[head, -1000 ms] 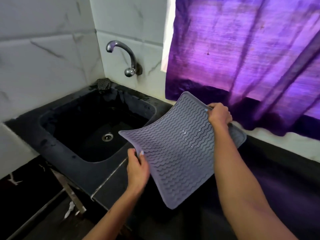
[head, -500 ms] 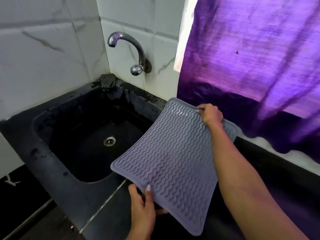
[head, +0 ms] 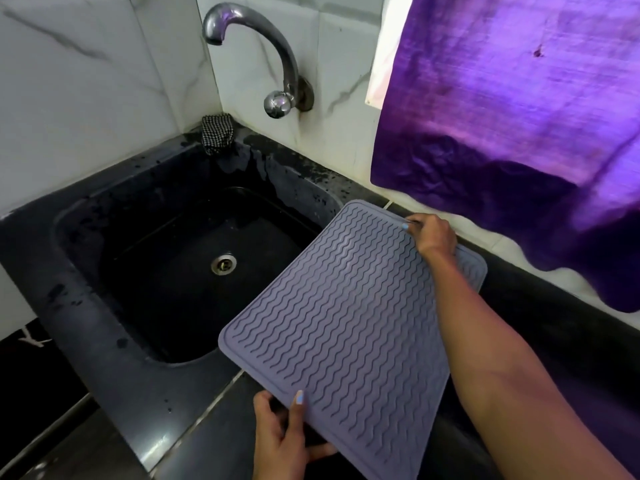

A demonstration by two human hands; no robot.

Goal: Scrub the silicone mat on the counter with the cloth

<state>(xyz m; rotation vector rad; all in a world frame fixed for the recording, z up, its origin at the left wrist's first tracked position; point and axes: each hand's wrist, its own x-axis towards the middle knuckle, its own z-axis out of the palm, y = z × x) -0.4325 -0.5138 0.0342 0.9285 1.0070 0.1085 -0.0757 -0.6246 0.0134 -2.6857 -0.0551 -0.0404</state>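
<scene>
Silicone mat [head: 349,306], grey-lilac with wavy ridges, pinched at opposite edges by left hand [head: 284,434] and right hand [head: 433,235]

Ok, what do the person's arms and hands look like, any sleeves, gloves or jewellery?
Both forearms are bare, with no sleeves in view. No gloves, and no watch or bracelet shows. The left hand has a pale blue painted thumbnail; the right hand has pale painted nails too. I see no rings.
</scene>
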